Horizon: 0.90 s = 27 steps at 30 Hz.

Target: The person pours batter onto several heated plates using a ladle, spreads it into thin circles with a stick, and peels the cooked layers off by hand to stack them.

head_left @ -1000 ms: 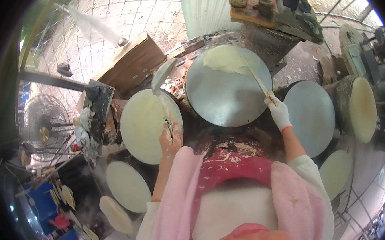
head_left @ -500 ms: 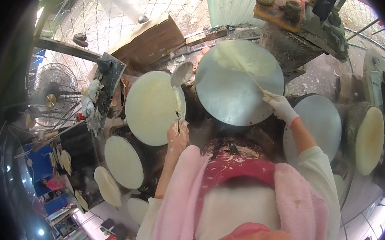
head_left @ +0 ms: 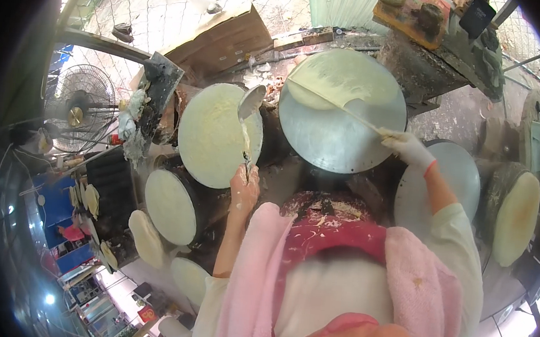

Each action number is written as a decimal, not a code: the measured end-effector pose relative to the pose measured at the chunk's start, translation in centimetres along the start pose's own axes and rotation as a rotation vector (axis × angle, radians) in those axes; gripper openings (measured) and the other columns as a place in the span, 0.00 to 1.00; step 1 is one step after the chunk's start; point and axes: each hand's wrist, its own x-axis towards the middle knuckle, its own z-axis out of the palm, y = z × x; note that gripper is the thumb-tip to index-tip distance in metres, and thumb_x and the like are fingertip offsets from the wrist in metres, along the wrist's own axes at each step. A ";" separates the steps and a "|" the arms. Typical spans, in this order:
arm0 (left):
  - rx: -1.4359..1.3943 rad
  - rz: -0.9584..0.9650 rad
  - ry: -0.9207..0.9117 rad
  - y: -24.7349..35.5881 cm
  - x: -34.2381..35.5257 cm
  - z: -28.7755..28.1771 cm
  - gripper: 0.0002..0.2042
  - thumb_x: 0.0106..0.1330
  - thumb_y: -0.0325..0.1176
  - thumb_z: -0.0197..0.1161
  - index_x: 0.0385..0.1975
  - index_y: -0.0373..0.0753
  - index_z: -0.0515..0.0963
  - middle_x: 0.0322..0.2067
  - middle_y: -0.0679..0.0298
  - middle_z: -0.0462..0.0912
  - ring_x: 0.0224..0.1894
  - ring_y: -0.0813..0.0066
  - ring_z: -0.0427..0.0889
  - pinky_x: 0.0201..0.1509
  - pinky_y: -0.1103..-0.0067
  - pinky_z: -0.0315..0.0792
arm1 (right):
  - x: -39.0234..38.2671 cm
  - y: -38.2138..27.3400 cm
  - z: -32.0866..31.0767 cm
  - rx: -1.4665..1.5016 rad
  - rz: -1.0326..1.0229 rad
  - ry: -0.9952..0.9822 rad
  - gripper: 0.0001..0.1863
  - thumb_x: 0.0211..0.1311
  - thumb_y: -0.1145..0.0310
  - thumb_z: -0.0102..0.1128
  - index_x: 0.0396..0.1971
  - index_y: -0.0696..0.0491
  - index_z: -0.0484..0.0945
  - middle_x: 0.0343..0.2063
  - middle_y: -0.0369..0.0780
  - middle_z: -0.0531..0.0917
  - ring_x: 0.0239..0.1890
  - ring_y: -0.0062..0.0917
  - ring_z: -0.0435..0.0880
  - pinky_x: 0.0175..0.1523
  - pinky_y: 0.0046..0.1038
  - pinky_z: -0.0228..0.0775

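My left hand is closed round the handle of a batter-coated ladle, whose bowl is over the right edge of a round griddle covered with a pale pancake. In my right hand, which wears a white glove, is the end of a long thin batter spreader. The spreader lies across the large round griddle in front of me. Wet pale batter covers the far part of that griddle; the near part is bare metal.
A bare griddle stands under my right forearm, with a browned pancake farther right. More pancakes sit on rounds at the left. A fan stands far left, a cardboard box behind, and a cluttered stand at the back right.
The spreader has swung across the far part of the large griddle, and the batter there covers more of it. My left hand and ladle have shifted slightly. The whole view has moved a little.
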 end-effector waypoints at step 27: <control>0.875 0.170 -0.055 -2.2 6.0 3.8 0.12 0.66 0.36 0.51 0.29 0.31 0.69 0.26 0.40 0.77 0.33 0.40 0.77 0.36 0.55 0.70 | 2.2 0.1 -5.9 -0.185 0.005 0.046 0.21 0.58 0.65 0.60 0.53 0.49 0.75 0.27 0.29 0.76 0.22 0.10 0.69 0.27 0.16 0.64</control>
